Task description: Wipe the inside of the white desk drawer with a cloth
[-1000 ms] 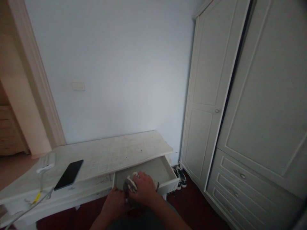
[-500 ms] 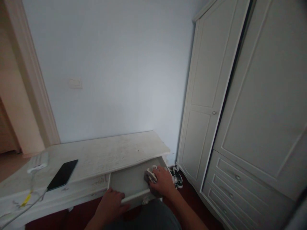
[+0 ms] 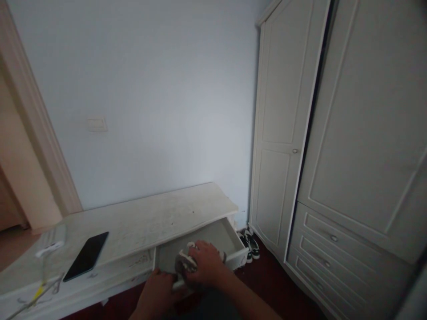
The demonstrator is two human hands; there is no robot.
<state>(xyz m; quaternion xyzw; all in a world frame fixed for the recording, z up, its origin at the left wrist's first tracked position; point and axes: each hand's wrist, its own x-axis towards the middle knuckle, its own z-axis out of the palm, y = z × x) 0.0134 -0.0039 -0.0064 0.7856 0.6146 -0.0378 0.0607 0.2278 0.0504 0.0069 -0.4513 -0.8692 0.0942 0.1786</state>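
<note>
A pulled-out drawer (image 3: 227, 235) juts from the right end of a long, low white cabinet (image 3: 133, 218). My left hand (image 3: 158, 286) is closed on the front left corner of this drawer. Bunched in my right hand (image 3: 205, 264) is a grey and whitish cloth (image 3: 183, 264), held over the drawer's front edge, close to my left hand. My right fingers are wrapped round the cloth and partly hide it. The grey bottom of the drawer shows behind my right hand.
On the cabinet top lie a dark phone or tablet (image 3: 86, 255) with a cable and a white power strip (image 3: 51, 240). Black-and-white shoes (image 3: 251, 246) stand on the dark red floor by the wardrobe (image 3: 276, 191). A light switch (image 3: 97, 124) is on the wall.
My right hand has moved left with the cloth, from the drawer's right side to its front edge near my left hand. My left hand stays at the corner. The view has shifted slightly.
</note>
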